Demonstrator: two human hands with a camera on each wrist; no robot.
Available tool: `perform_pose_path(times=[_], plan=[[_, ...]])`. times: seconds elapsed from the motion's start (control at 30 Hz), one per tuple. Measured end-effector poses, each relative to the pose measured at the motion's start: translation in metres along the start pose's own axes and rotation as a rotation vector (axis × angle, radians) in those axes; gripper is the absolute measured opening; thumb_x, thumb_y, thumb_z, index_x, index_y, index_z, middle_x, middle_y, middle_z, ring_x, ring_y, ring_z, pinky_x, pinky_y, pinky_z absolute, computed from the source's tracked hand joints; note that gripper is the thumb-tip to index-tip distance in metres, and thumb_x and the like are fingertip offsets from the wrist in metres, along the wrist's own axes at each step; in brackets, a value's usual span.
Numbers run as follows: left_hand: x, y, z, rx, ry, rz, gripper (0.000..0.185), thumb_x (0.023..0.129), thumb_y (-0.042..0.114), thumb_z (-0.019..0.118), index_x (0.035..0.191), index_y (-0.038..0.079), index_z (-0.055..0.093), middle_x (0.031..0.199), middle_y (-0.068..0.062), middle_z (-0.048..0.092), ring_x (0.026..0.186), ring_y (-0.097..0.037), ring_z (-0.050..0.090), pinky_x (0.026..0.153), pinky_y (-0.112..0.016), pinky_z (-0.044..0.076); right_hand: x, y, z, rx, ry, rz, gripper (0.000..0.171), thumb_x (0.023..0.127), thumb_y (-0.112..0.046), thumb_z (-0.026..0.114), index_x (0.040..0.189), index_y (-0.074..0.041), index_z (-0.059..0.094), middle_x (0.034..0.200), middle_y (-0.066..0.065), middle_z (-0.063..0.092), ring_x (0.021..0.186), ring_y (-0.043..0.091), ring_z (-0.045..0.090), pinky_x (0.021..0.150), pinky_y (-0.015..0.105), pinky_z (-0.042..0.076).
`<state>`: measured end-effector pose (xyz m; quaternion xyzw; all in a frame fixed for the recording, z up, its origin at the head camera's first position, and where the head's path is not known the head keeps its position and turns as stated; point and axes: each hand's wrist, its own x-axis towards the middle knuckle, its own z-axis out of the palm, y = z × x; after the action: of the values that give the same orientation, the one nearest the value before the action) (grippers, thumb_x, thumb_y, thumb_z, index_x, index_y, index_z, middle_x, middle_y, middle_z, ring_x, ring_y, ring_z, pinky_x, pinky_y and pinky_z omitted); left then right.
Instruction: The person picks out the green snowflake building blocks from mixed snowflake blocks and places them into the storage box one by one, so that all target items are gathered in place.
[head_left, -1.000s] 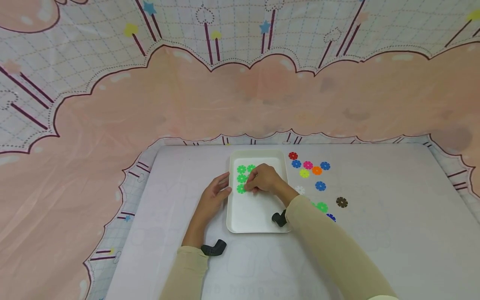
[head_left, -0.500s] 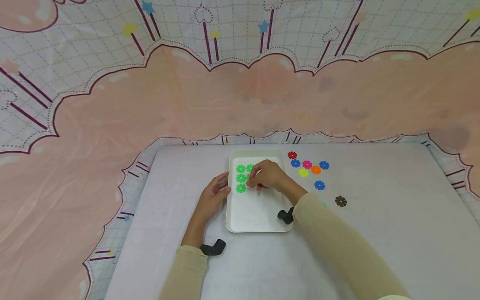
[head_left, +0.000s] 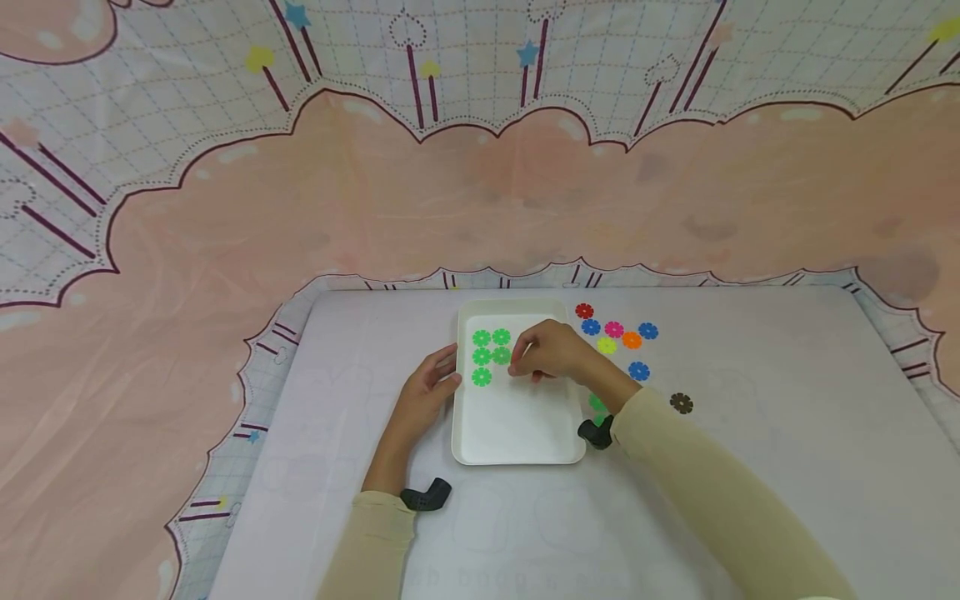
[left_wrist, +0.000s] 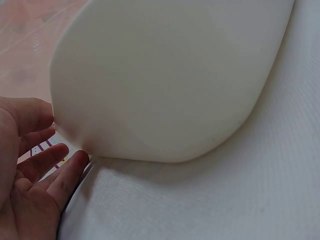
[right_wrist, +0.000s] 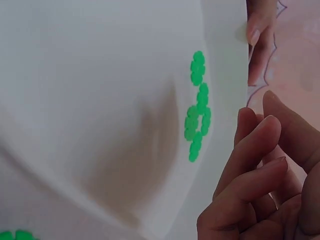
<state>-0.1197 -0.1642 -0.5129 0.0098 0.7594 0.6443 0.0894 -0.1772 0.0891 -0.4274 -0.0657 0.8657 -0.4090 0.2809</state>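
So from the head view, the white tray is the landmark: four green discs sit in its far-left corner, the right hand hovers just beside them with loosely curled fingers holding nothing, and the left hand rests relaxed against the tray's left rim. Left wrist view: straight fingers touching the tray wall. Right wrist view: bent, empty fingers near the discs
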Motion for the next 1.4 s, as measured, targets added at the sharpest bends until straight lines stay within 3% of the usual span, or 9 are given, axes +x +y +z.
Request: perform_pose_path(times=[0.17, 0.33, 0.73, 0.83, 1.13, 1.4], plan=[[0.0, 0.0, 0.0, 0.011, 0.006, 0.003, 0.053, 0.1, 0.019, 0.065, 0.15, 0.025, 0.049, 0.153, -0.009, 0.052, 0.14, -0.029, 0.053, 0.112, -0.05, 0.047, -0.006, 0.006, -0.007, -0.021, -0.004, 0.003, 0.013, 0.086, -0.025, 0.083, 0.093, -0.016, 0.076, 0.087, 0.013, 0.074, 0.074, 0.03, 0.067, 0.06, 0.024, 0.048], [0.0, 0.001, -0.001, 0.014, 0.008, 0.003, 0.053, 0.1, 0.019, 0.065, 0.151, 0.024, 0.049, 0.153, -0.01, 0.053, 0.14, -0.029, 0.053, 0.112, -0.05, 0.047, -0.01, 0.012, -0.015, -0.031, -0.022, 0.006, 0.013, 0.086, -0.024, 0.083, 0.093, -0.015, 0.076, 0.087, 0.008, 0.075, 0.074, 0.03, 0.067, 0.069, 0.031, 0.055], [0.0, 0.0, -0.001, 0.006, -0.005, 0.0, 0.056, 0.101, 0.017, 0.064, 0.154, 0.018, 0.045, 0.156, -0.013, 0.049, 0.143, -0.031, 0.049, 0.115, -0.051, 0.043, -0.025, 0.028, -0.032, -0.08, -0.037, -0.001, 0.015, 0.086, -0.027, 0.083, 0.093, -0.016, 0.076, 0.086, 0.009, 0.074, 0.072, 0.026, 0.065, 0.073, 0.038, 0.056], [-0.002, 0.008, 0.0, 0.028, -0.008, -0.014, 0.056, 0.102, 0.014, 0.062, 0.155, 0.014, 0.043, 0.157, -0.015, 0.047, 0.144, -0.033, 0.048, 0.116, -0.051, 0.043, -0.028, 0.034, -0.036, -0.09, -0.035, 0.008, 0.017, 0.085, -0.027, 0.083, 0.095, -0.016, 0.075, 0.084, 0.006, 0.072, 0.072, 0.026, 0.064, 0.071, 0.037, 0.056], [0.001, -0.001, -0.001, 0.01, 0.001, 0.006, 0.054, 0.1, 0.018, 0.065, 0.151, 0.021, 0.049, 0.154, -0.01, 0.052, 0.141, -0.03, 0.052, 0.114, -0.051, 0.045, -0.039, 0.054, -0.049, -0.126, -0.04, 0.025, 0.019, 0.085, -0.03, 0.082, 0.097, -0.016, 0.075, 0.086, 0.006, 0.074, 0.072, 0.022, 0.065, 0.074, 0.038, 0.056], [0.002, -0.002, -0.001, 0.015, 0.008, 0.004, 0.053, 0.1, 0.019, 0.066, 0.15, 0.023, 0.05, 0.153, -0.008, 0.053, 0.141, -0.029, 0.052, 0.114, -0.05, 0.045, -0.051, 0.074, -0.061, -0.174, -0.02, 0.081, 0.024, 0.085, -0.034, 0.083, 0.1, -0.016, 0.076, 0.089, 0.003, 0.074, 0.074, 0.022, 0.065, 0.071, 0.031, 0.057]])
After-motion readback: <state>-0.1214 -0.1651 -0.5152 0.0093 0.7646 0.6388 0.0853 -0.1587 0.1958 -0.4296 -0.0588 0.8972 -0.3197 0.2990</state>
